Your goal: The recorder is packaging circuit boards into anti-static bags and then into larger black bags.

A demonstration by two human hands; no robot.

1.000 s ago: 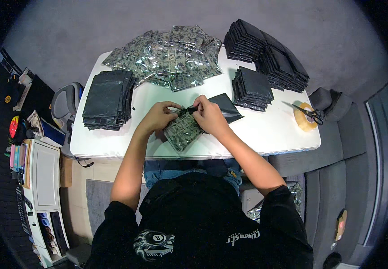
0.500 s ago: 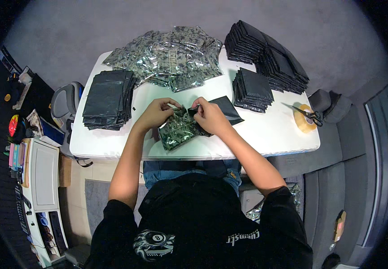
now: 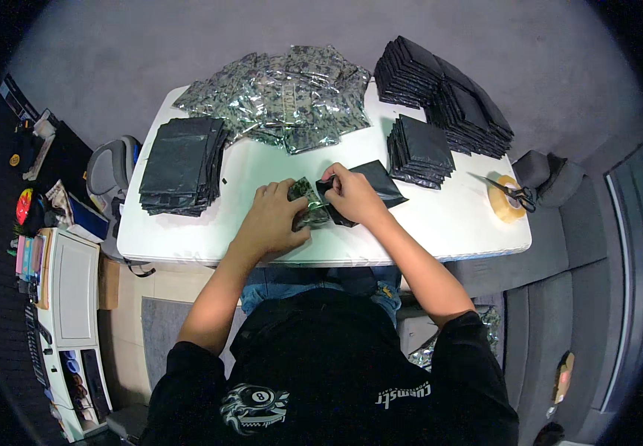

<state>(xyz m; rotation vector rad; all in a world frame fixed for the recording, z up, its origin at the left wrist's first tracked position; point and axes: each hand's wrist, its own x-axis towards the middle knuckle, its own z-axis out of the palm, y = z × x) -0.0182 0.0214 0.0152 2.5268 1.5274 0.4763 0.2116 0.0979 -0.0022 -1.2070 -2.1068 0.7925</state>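
Observation:
A camouflage-patterned packet in clear, shiny plastic [image 3: 312, 215] lies near the table's front edge. My left hand [image 3: 271, 215] is closed over its left side, hiding much of it. The packet's right end meets the mouth of a black plastic mailing bag [image 3: 381, 182]; how far it goes inside cannot be seen. My right hand [image 3: 352, 195] pinches the bag's edge at the opening, with the rest of the bag stretching flat to the right behind the fingers.
Black bags lie stacked [image 3: 180, 163] at the left. Camouflage packets [image 3: 284, 97] heap up at the back. Filled-looking black parcels stand in a small pile [image 3: 419, 149] and larger piles [image 3: 444, 93]. Scissors [image 3: 518, 193] rest on a tape roll [image 3: 503, 204] at the right edge.
My left hand has shifted from the packet's upper left corner to cover its left side, nearer the front edge. Less of the packet shows. My right hand keeps its pinch on the bag.

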